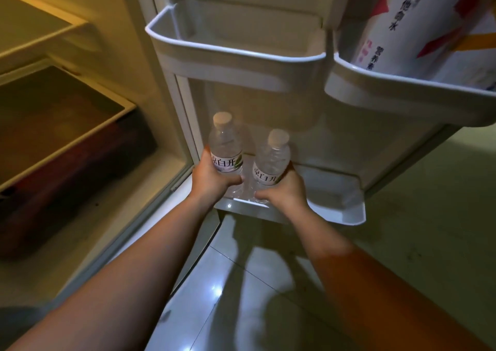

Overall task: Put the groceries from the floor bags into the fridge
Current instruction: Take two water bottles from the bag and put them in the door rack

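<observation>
Item 1: left water bottle (226, 146), clear plastic, white cap, printed label band. Stood upright at about 11 o'clock from the wrists, in the lowest door shelf (346, 213) of the open fridge. The left hand (210, 180) was wrapped round its lower body, thumb across the label.

Item 2: right water bottle (271, 162), same make, upright just beside the first at 1 o'clock. The right hand (284, 189) gripped it low, fingers curled under the label.

Handling, as judged: both looked full, so moderately heavy for their size; thin walls likely to give under a hard squeeze; smooth plastic possibly slippery. The labelled waist appeared the surest hold; caps too narrow for carrying.

Item 3: upper door bin (236, 52), at 12 o'clock, nothing visible in it.

Item 4: neighbouring bin (402, 82), at 2 o'clock, holding a tall white printed carton (418, 20).

Item 5: interior shelves (53, 28) and drawer (88, 130), at 9 to 10 o'clock.
</observation>
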